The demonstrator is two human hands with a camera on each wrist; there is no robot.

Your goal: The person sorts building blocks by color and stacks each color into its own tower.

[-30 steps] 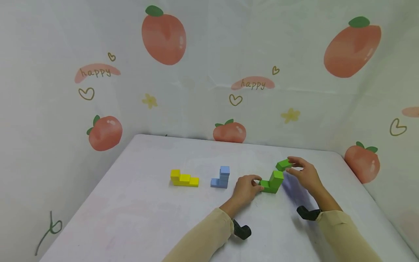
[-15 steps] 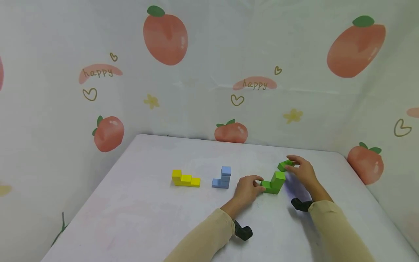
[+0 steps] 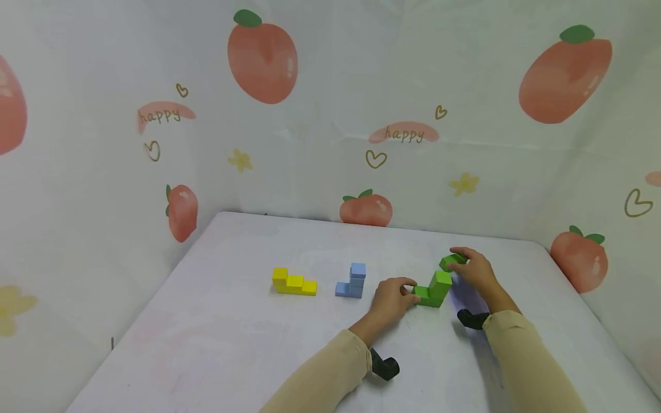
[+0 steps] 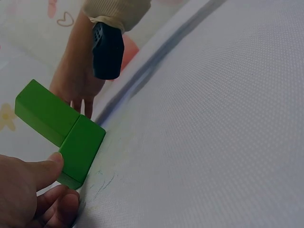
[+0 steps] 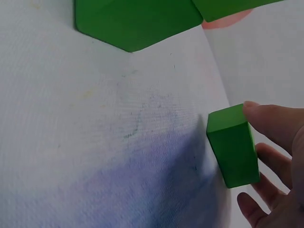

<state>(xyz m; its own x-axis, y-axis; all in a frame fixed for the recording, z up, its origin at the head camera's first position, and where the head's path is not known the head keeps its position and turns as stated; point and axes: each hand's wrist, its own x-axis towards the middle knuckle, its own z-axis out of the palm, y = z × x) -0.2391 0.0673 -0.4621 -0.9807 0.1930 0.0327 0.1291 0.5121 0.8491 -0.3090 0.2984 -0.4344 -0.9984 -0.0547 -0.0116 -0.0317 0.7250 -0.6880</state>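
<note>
Toward the right of the table, my left hand [image 3: 391, 299] grips the left end of a flat green block [image 3: 424, 295] between thumb and fingers. An upright green block [image 3: 441, 284] stands on that block's right end, making an L shape. Behind it, my right hand [image 3: 478, 274] pinches a separate green block [image 3: 453, 262]. In the right wrist view this loose block [image 5: 233, 146] is held by the thumb and fingers, apart from the L shape. The left wrist view shows the left thumb [image 4: 50, 167] against the flat block.
Left of the hands stands a blue block stack [image 3: 355, 281], also L-shaped. Farther left sits a stepped group of yellow blocks [image 3: 292, 283]. All rest on a white table [image 3: 232, 350], with a fruit-print cloth [image 3: 310, 137] hanging behind it.
The right hand has shifted slightly left and down with its green block, closer to the L shape. The left hand keeps its grip. The head view has turned slightly left.
</note>
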